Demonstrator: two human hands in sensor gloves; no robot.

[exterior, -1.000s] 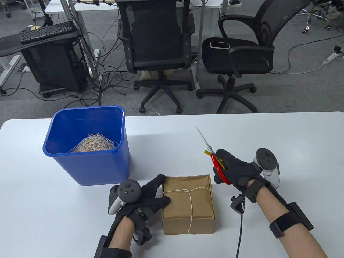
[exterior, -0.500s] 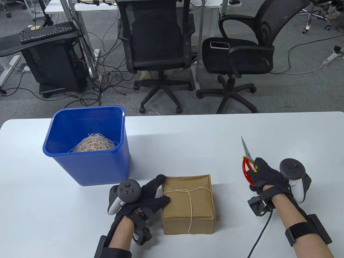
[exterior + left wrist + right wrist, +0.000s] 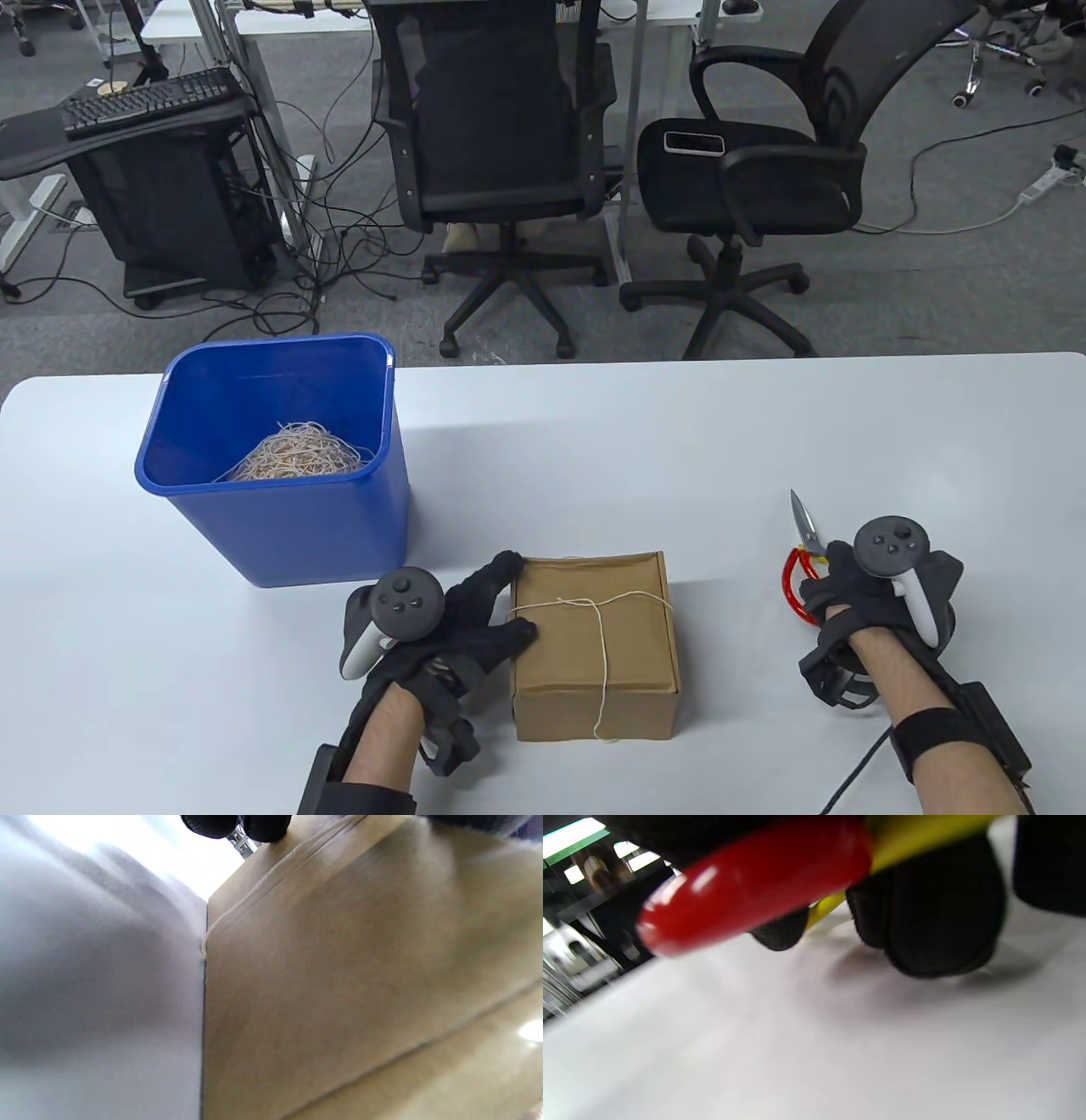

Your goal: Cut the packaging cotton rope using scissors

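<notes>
Basically bracing the cardboard box (image 3: 594,645) with the left hand (image 3: 458,632), fingers spread against its side, keeping the cotton rope (image 3: 601,637) on top steady. Gripping red-handled scissors (image 3: 797,560) in the right hand (image 3: 857,594), well apart from the rope, blades apparently closed.

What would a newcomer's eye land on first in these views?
Probably the blue bin at the table's left, with a tangle of cut rope inside. Then the cardboard box at front centre, its cotton rope tied, steadied by the left hand. At the right, the right hand holds red-handled scissors.
</notes>
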